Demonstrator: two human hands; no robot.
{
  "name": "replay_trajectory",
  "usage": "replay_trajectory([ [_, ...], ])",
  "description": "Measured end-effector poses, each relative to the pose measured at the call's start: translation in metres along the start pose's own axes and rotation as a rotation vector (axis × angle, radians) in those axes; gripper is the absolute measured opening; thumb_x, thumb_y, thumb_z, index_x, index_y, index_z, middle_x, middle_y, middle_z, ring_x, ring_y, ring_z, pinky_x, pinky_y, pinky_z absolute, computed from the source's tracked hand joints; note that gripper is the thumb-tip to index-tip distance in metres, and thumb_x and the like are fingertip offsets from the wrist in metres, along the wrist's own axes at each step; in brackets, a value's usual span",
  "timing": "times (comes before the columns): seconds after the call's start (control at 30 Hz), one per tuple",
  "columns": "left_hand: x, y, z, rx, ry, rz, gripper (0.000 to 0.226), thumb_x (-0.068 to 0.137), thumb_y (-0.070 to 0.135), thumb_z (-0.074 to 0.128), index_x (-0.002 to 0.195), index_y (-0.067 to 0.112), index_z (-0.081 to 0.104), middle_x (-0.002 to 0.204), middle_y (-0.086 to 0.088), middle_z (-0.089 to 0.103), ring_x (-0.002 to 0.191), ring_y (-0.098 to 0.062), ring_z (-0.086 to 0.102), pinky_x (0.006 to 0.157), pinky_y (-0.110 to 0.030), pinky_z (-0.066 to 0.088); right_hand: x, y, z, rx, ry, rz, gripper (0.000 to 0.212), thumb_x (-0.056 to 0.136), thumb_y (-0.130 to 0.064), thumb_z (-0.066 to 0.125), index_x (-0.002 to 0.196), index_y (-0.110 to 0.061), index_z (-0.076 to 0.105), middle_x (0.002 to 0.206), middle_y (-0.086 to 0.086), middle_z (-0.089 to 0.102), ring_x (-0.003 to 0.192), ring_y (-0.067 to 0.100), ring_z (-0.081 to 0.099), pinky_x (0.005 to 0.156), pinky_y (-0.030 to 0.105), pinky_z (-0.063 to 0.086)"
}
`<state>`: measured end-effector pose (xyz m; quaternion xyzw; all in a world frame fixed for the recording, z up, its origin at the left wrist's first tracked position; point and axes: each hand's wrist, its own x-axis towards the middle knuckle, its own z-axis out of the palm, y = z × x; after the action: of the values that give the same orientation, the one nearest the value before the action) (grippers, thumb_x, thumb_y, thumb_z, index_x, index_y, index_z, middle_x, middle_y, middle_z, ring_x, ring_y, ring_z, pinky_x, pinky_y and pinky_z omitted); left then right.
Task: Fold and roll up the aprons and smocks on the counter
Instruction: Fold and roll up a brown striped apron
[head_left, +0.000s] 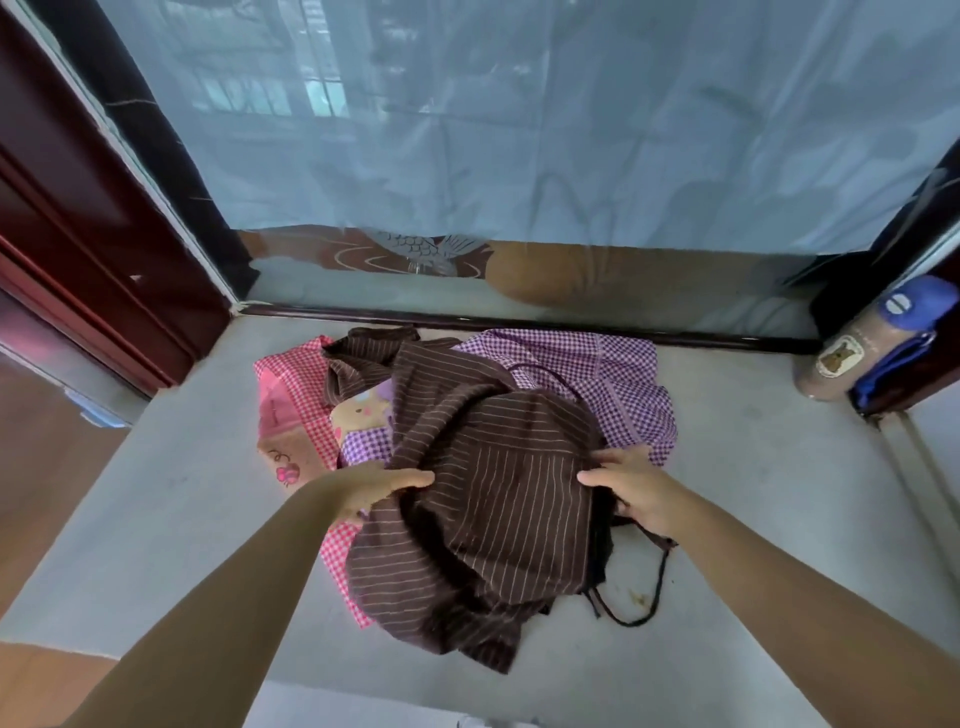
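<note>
Barely started: gripping crumpled brown striped garment (493, 499) with left hand (382, 491) and right hand (631, 491), over unfolded pink checked garment (293, 387) and purple checked garment (597, 371), toward counter (171, 478) back edge.

Both arms reach forward, left hand (382, 488) and right hand (631, 491) each gripping the striped cloth (498, 499).

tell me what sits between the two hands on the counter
In the head view, the brown striped garment fills that stretch: the left hand grips one side, the right hand the other, with bunched fabric between them.
</note>
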<state>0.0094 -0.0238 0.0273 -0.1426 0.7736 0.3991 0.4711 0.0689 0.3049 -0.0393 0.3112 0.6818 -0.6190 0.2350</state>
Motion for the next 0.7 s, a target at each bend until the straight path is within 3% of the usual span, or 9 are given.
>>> replay_trajectory([
  [0.07, 0.007, 0.005, 0.005, -0.152, 0.15, 0.108, 0.067, 0.082, 0.046, 0.073, 0.132, 0.01, 0.047, 0.141, -0.013, 0.049, 0.124, -0.032, 0.051, 0.101, -0.041, 0.041, -0.009, -0.006, 0.005, 0.052, 0.08, -0.158, 0.048, 0.075, -0.017, 0.078, 0.118, -0.033, 0.064, 0.138, 0.007, 0.049, 0.11, 0.022, 0.062, 0.098, 0.042, 0.051],
  [0.17, 0.02, 0.009, 0.006, -0.069, 0.516, 0.272, 0.049, 0.082, 0.024, 0.073, 0.122, 0.008, 0.05, 0.119, -0.017, 0.06, 0.1, -0.029, 0.061, 0.096, -0.044, 0.049, -0.036, -0.029, 0.016, 0.095, 0.181, -0.406, 0.047, 0.086, -0.004, 0.064, 0.11, -0.044, 0.063, 0.127, 0.0, 0.061, 0.111, 0.017, 0.061, 0.101, 0.045, 0.049],
  [0.27, 0.022, 0.016, 0.012, 0.366, 0.859, 0.426, 0.078, 0.077, 0.028, 0.072, 0.141, 0.007, 0.034, 0.139, -0.018, 0.04, 0.128, -0.035, 0.037, 0.109, -0.047, 0.031, -0.06, -0.045, 0.029, -0.079, 0.136, -0.588, 0.049, 0.087, -0.008, 0.06, 0.119, -0.045, 0.059, 0.119, -0.013, 0.065, 0.112, 0.011, 0.061, 0.106, 0.05, 0.043],
  [0.33, 0.018, 0.028, 0.019, 0.512, 0.787, 0.753, 0.092, 0.076, 0.027, 0.075, 0.15, 0.017, 0.022, 0.153, -0.01, 0.024, 0.141, -0.028, 0.018, 0.116, -0.045, 0.015, -0.077, -0.052, 0.037, -0.165, -0.163, -0.574, 0.047, 0.089, 0.003, 0.057, 0.122, -0.03, 0.06, 0.118, -0.006, 0.067, 0.11, 0.012, 0.063, 0.101, 0.04, 0.049],
  [0.4, 0.014, 0.042, 0.027, 0.675, 0.584, 0.924, 0.086, 0.078, 0.027, 0.075, 0.149, 0.031, 0.028, 0.145, 0.004, 0.044, 0.139, -0.019, 0.026, 0.115, -0.042, 0.016, -0.087, -0.056, 0.042, -0.302, -0.379, -0.53, 0.044, 0.09, 0.006, 0.057, 0.124, -0.023, 0.06, 0.115, 0.001, 0.07, 0.108, 0.016, 0.066, 0.096, 0.033, 0.051],
  [0.47, 0.011, 0.047, 0.031, 0.715, 0.502, 0.985, 0.04, 0.085, 0.026, 0.069, 0.123, 0.034, 0.061, 0.094, 0.015, 0.07, 0.105, -0.011, 0.059, 0.104, -0.037, 0.039, -0.087, -0.054, 0.04, -0.25, -0.325, -0.508, 0.044, 0.089, 0.003, 0.06, 0.127, -0.02, 0.057, 0.116, 0.004, 0.069, 0.108, 0.018, 0.066, 0.098, 0.036, 0.052],
  [0.53, 0.011, 0.046, 0.031, 0.594, 0.501, 0.974, 0.015, 0.09, 0.022, 0.064, 0.102, 0.028, 0.069, 0.075, 0.017, 0.064, 0.077, -0.003, 0.06, 0.086, -0.037, 0.051, -0.084, -0.045, 0.033, -0.087, -0.052, -0.49, 0.045, 0.088, 0.002, 0.062, 0.125, -0.023, 0.055, 0.116, 0.003, 0.067, 0.109, 0.017, 0.065, 0.101, 0.041, 0.05],
  [0.6, 0.017, 0.041, 0.031, 0.52, 0.435, 0.997, 0.036, 0.087, 0.022, 0.068, 0.121, 0.029, 0.058, 0.106, 0.007, 0.065, 0.099, -0.007, 0.059, 0.096, -0.039, 0.049, -0.081, -0.033, 0.03, -0.067, 0.094, -0.497, 0.05, 0.085, 0.003, 0.063, 0.118, -0.033, 0.053, 0.119, -0.001, 0.064, 0.115, 0.018, 0.061, 0.101, 0.039, 0.049],
  [0.7, 0.024, 0.038, 0.038, 0.624, 0.218, 0.934, 0.096, 0.074, 0.029, 0.08, 0.15, 0.037, 0.022, 0.15, 0.004, 0.039, 0.135, -0.012, 0.035, 0.115, -0.037, 0.026, -0.089, -0.03, 0.045, -0.165, -0.17, -0.497, 0.056, 0.085, 0.005, 0.061, 0.122, -0.036, 0.052, 0.121, 0.001, 0.064, 0.116, 0.017, 0.061, 0.096, 0.028, 0.05],
])
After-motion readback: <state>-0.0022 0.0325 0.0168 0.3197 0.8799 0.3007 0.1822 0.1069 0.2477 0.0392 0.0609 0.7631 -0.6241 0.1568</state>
